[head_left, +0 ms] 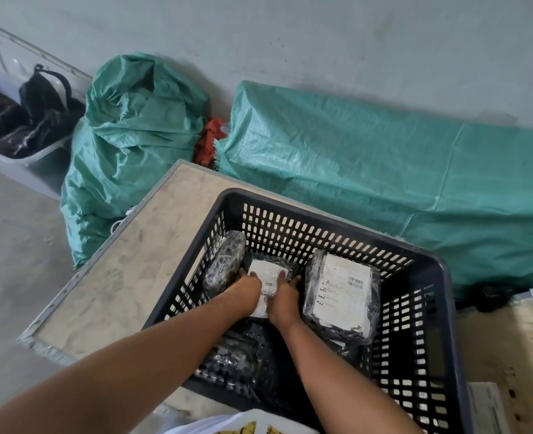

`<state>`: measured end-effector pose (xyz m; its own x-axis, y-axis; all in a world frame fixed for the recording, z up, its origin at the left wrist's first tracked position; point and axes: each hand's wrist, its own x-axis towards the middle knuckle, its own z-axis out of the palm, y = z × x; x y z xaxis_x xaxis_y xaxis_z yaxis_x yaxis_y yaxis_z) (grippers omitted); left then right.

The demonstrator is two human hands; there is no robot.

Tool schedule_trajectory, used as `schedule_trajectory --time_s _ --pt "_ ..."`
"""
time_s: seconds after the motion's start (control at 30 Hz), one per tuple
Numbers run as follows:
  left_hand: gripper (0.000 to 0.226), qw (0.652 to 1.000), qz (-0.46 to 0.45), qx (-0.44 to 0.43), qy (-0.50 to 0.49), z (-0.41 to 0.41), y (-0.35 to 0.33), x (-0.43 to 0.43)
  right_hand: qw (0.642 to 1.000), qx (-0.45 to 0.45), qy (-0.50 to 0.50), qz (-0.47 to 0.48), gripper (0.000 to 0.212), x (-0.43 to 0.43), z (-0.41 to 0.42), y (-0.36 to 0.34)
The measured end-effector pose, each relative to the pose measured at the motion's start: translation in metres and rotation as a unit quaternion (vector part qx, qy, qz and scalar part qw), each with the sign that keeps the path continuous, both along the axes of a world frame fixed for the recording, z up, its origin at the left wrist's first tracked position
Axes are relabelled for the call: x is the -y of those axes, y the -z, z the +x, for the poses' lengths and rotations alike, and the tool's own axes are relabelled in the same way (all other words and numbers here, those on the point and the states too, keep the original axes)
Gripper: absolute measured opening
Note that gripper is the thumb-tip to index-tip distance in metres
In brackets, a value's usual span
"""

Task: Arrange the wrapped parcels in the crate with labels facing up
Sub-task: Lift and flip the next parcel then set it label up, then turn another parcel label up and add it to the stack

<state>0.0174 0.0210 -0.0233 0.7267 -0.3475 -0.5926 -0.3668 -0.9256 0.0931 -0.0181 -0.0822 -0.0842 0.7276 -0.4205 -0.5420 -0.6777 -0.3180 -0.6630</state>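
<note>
A dark slotted plastic crate [428, 324] stands on a wooden platform. Both my hands reach into it. My left hand [247, 292] and my right hand [285, 300] grip the two sides of a black wrapped parcel [266, 274] whose white label faces up, in the crate's middle. A bigger parcel [343, 296] lies to the right, label up. Another parcel [224, 264] leans against the left wall with no label showing. A fourth parcel [230, 361] lies at the near left, under my left forearm.
The wooden platform [127, 270] has a metal edge. Two green woven sacks [133, 136] [384, 180] rest against the wall behind. A grey bin [24, 164] with dark bags stands at far left. A white bag [252, 424] sits at the bottom edge.
</note>
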Motion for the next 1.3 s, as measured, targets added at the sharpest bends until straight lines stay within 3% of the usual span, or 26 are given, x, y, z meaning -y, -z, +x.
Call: schedule_trajectory --time_s 0.03,0.07,0.13,0.3,0.4,0.47,0.53,0.63,0.83,0.97,1.07,1.2,1.3 --pt "0.064 1.000 -0.015 -0.008 0.001 -0.003 -0.020 -0.002 0.997 0.011 -0.064 -0.047 0.066 -0.004 -0.002 -0.008" --pt "0.065 0.998 -0.053 -0.011 -0.026 0.004 -0.026 -0.003 0.998 0.040 -0.044 -0.008 0.067 -0.005 -0.003 -0.007" --pt "0.064 0.990 -0.128 -0.010 -0.057 0.006 -0.049 -0.011 0.998 0.037 -0.010 -0.040 0.070 -0.015 -0.002 -0.013" --pt "0.060 0.933 -0.328 0.042 -0.139 0.008 -0.095 -0.054 0.997 0.012 -0.081 -0.003 0.074 -0.011 -0.013 -0.024" --pt "0.046 0.855 -0.476 0.034 -0.204 0.006 -0.101 -0.082 0.989 0.030 -0.136 -0.045 0.070 -0.004 -0.014 -0.034" --pt "0.036 0.795 -0.563 0.083 -0.212 0.003 -0.110 -0.099 0.986 0.054 -0.149 -0.046 0.066 -0.006 -0.013 -0.048" --pt "0.029 0.756 -0.601 0.159 -0.204 0.004 -0.112 -0.116 0.987 0.082 -0.130 -0.038 0.060 -0.011 -0.009 -0.061" --pt "0.033 0.772 -0.548 0.230 -0.226 0.005 -0.104 -0.134 0.979 0.139 -0.147 -0.006 0.054 -0.026 -0.003 -0.080" --pt "0.035 0.853 -0.472 0.103 -0.196 -0.017 -0.087 -0.145 0.947 0.183 -0.227 0.137 0.069 -0.061 0.004 -0.087" --pt "0.048 0.854 -0.468 0.070 -0.216 -0.015 -0.075 -0.146 0.954 0.135 -0.239 0.121 0.058 -0.072 0.000 -0.070" --pt "0.054 0.855 -0.460 0.072 -0.229 -0.011 -0.065 -0.148 0.957 0.146 -0.237 0.078 0.049 -0.077 -0.004 -0.061" --pt "0.058 0.870 -0.434 0.066 -0.225 -0.007 -0.057 -0.149 0.962 0.182 -0.204 0.014 0.062 -0.082 -0.007 -0.060" --pt "0.057 0.866 -0.444 0.057 -0.225 -0.007 -0.060 -0.147 0.966 0.194 -0.169 -0.016 0.058 -0.081 -0.008 -0.056"
